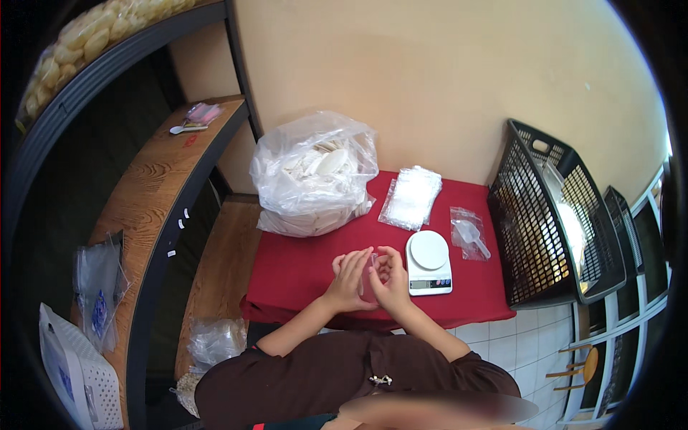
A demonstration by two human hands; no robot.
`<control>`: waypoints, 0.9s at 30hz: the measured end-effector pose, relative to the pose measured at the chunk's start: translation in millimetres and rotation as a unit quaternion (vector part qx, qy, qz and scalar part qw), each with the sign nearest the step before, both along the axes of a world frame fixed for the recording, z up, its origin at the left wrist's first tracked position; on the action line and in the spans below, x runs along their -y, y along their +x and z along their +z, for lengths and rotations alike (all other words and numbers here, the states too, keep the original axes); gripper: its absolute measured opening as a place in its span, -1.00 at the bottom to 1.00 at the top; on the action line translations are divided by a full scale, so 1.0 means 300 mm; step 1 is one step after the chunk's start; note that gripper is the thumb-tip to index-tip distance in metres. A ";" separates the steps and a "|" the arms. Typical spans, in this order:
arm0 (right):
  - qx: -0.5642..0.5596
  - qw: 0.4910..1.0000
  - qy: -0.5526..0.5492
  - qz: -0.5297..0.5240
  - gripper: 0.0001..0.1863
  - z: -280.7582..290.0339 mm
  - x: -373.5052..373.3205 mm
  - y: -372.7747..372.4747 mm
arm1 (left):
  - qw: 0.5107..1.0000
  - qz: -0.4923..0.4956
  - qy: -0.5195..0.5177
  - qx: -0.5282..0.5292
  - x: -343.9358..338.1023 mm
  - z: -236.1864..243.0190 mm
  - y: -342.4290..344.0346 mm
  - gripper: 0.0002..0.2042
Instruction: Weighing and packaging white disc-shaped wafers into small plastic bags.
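My left hand (350, 281) and my right hand (388, 283) come together above the red-covered table (287, 269), fingers curled around a small clear plastic bag (371, 276), partly hidden by them. Just right of my hands is a white digital kitchen scale (428, 269) with a round platform. Beyond them lie a stack of clear small bags (408, 198) and a white plastic scoop (471, 234) on a clear bag. A large translucent bag (312, 179) full of pale flat pieces sits at the back left.
A black slatted basket (523, 215) stands at the right end. On the left, wooden shelving (158, 179) holds plastic bags (100, 287), a spoon (186, 129) and a white perforated basket (86, 380). Bags of pale yellow items (93, 39) fill the top shelf. A chair (588, 365) stands beyond.
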State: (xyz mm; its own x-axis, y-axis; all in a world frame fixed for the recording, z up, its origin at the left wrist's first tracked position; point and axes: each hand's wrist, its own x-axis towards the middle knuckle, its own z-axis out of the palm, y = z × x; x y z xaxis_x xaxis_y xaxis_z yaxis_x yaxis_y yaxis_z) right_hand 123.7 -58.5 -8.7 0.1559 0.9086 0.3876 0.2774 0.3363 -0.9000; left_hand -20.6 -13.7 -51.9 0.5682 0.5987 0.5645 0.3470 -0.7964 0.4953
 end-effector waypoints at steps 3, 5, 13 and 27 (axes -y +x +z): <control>0.057 0.998 -0.016 0.021 -0.50 0.047 -0.060 -0.071 | 0.997 0.046 -0.002 0.055 -0.034 -0.058 -0.045 0.21; 0.112 0.993 0.048 -0.013 -0.49 0.099 -0.118 -0.089 | 0.995 0.071 -0.021 0.071 -0.051 -0.063 -0.086 0.17; 0.300 0.918 0.252 -0.069 -0.82 0.356 -0.549 -0.070 | 0.971 0.045 -0.125 0.200 -0.086 -0.135 -0.223 0.12; 0.434 0.892 -0.018 -0.127 -0.59 0.394 -0.663 -0.153 | 0.983 0.018 -0.103 0.154 -0.097 -0.137 -0.264 0.33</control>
